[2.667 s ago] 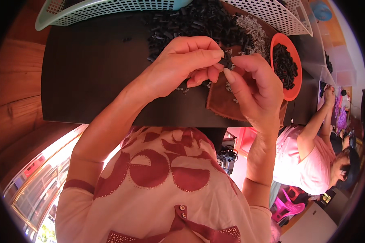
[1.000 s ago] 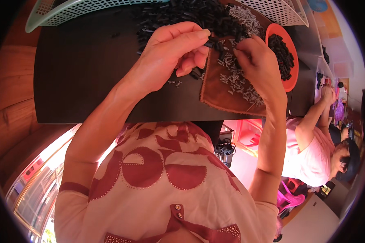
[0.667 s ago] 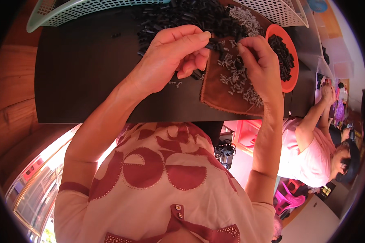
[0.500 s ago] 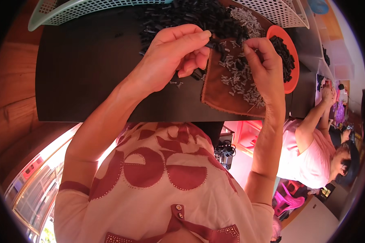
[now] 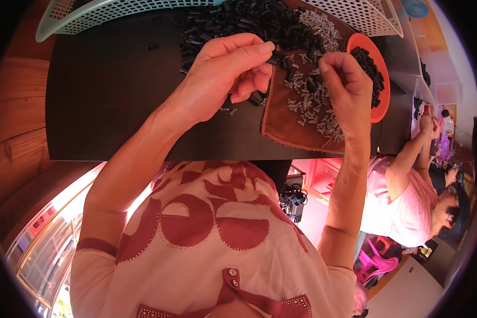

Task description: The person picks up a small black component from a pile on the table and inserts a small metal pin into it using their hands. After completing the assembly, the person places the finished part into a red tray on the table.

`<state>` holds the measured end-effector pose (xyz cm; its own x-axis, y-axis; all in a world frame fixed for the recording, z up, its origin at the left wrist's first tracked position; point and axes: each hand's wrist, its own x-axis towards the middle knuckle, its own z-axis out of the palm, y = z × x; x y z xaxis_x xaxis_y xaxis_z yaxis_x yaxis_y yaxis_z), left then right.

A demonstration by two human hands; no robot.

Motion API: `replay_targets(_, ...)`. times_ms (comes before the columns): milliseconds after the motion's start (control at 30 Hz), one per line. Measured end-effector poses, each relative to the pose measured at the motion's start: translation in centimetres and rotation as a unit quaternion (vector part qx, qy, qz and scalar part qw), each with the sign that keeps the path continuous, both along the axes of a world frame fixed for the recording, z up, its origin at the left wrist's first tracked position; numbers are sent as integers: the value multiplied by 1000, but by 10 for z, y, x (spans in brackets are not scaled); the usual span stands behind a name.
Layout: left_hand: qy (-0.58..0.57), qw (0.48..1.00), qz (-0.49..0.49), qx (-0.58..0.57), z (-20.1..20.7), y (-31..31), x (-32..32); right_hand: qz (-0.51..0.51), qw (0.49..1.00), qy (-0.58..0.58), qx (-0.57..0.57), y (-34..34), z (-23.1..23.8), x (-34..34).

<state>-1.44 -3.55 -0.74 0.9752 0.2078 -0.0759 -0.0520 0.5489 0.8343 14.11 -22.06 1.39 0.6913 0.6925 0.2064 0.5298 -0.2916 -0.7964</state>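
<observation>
My left hand pinches a small black tube between thumb and fingertips above the table. To its right, my right hand has thumb and forefinger pressed together; whatever they hold, if anything, is too small to make out. Between and below the hands, many small metal coil springs lie scattered on a brown leather-like mat. A heap of black tubes spreads beyond my left hand. More springs are piled next to that heap.
An orange bowl of small black parts stands right of my right hand. A pale green basket and a white basket line the far side of the dark table. A person in pink works at the right.
My right hand has shifted very slightly to the right and toward me. My left hand stays almost in place, with the black tube still pinched in it.
</observation>
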Motion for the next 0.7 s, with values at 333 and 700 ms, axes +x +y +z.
replay_targets(333,4,1000,1,1,1,1,-1,-12,999,1,-39,2,1,-1)
replay_targets(700,5,1000,2,-2,0,1,0,-18,997,-29,-72,6,3,1)
